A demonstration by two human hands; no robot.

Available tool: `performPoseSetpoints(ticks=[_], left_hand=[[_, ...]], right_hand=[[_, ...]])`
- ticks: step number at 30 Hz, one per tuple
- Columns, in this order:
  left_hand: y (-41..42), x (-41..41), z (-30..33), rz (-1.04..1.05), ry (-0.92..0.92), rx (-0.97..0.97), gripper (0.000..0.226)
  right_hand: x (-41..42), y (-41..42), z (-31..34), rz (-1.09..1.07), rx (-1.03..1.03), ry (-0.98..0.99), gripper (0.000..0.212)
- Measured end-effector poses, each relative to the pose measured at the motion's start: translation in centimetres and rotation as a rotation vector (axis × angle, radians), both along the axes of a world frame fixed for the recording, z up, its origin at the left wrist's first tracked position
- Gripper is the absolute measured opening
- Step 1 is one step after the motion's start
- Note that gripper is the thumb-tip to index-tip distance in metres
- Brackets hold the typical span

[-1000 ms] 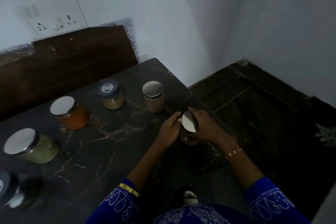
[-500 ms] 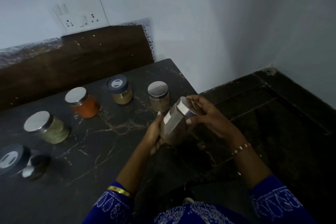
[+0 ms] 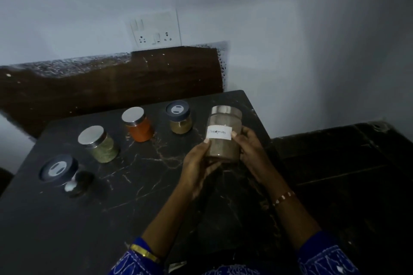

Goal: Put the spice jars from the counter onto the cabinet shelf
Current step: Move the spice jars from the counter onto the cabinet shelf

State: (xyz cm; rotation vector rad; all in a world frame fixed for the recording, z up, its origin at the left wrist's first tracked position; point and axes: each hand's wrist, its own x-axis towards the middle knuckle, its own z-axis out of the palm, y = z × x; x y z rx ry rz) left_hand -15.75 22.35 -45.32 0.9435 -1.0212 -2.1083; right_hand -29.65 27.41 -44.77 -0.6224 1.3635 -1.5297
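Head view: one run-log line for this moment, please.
both hands grip labelled jar above counter | left hand | right hand | four jars on counter

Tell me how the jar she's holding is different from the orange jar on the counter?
The held jar is gripped in the air by both hands, left hand and right hand; the orange jar stands on the counter. The held jar holds grey-brown powder and shows a white label; the orange jar holds orange spice, with no label visible. Both have shiny silver lids.

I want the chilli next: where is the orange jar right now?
The orange jar stands on the dark counter near its back edge, between the green-filled jar to its left and the dark-lidded jar to its right.
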Motion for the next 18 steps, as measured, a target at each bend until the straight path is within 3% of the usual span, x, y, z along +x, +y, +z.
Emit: performPoseSetpoints(ticks=[2,9,18], left_hand=[[-0.4,0.2,0.4,0.046,0.010,-0.035,0.063],[-2.8,0.9,3.6,0.114,-0.005,-0.283,0.043],[-9.9,3.3,13.7,0.263,0.008,-0.685,0.043]], right_hand=[[0.6,-0.7,0.6,-0.006,0.002,-0.018,0.046],[1.0,-3.5,4.5,0.111,-0.135,0.074,0.024],[3.5,-10.6,15.0,0.142,-0.362,0.299,0.046]])
